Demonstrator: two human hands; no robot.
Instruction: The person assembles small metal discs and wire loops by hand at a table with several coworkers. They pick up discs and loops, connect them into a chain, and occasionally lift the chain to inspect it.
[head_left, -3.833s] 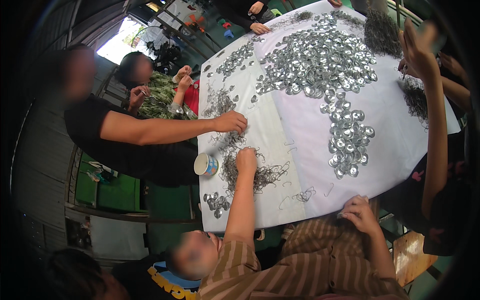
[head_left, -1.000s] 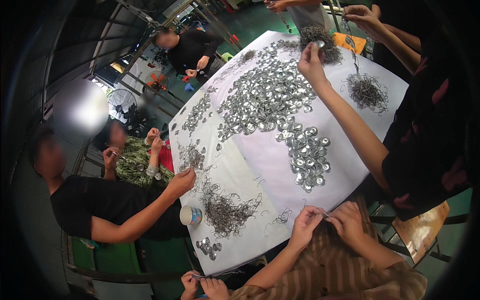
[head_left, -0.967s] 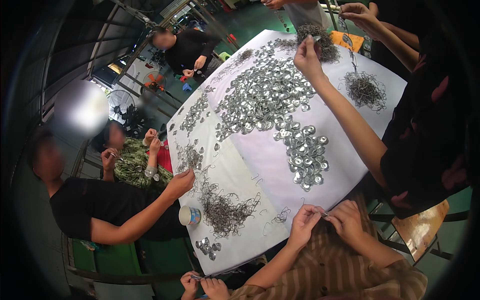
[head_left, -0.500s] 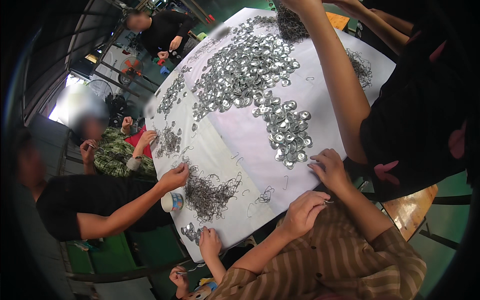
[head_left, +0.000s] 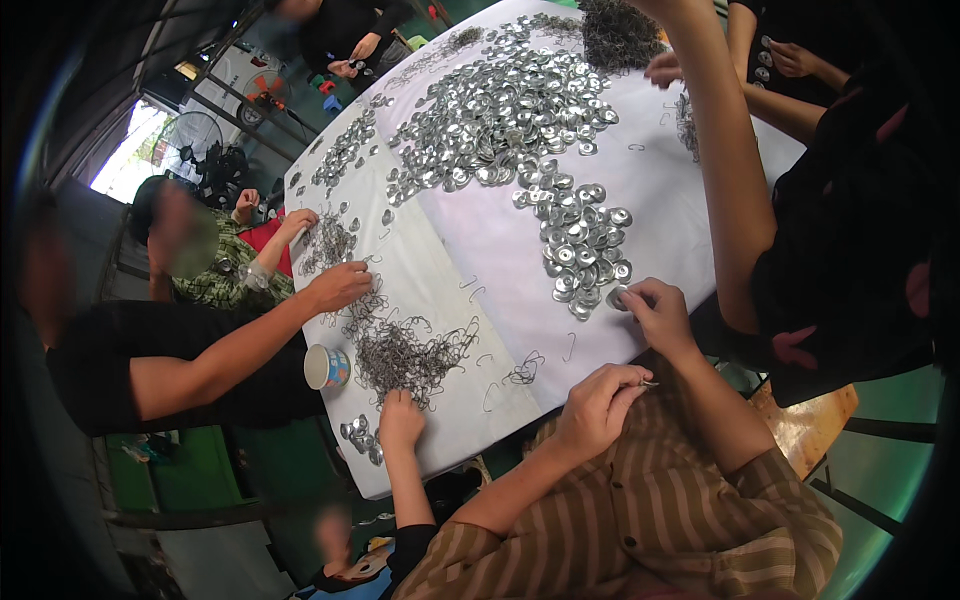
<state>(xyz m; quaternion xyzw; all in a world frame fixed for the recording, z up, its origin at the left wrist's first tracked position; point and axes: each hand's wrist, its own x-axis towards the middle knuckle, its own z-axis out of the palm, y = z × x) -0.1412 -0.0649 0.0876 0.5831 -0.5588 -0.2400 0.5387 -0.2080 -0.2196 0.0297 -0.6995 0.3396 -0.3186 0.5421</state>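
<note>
My left hand [head_left: 600, 405] is closed in a pinch near my striped shirt, at the table's near edge. A small shiny metal piece [head_left: 648, 383] sticks out at its fingertips, too little showing to tell its kind. My right hand [head_left: 662, 318] has thumb and finger on a round silver metal disc [head_left: 618, 297], at the near end of a trail of such discs [head_left: 585, 245]. That trail runs into a large heap of discs [head_left: 500, 120] farther off. Several loose wire hooks [head_left: 524, 369] lie on the cloth left of my hands.
A white cloth-covered table [head_left: 470, 240] spreads before me. Dark wire hooks [head_left: 400, 355] lie piled on its left, beside a paper cup [head_left: 326, 367]. Co-workers sit around it; a co-worker's bare arm [head_left: 735, 180] crosses on my right. A wooden stool [head_left: 815, 420] stands at right.
My right hand has moved to the nearest discs and closed on one. My left hand keeps its pinch. A co-worker's hand at the near left has reached into the hook pile.
</note>
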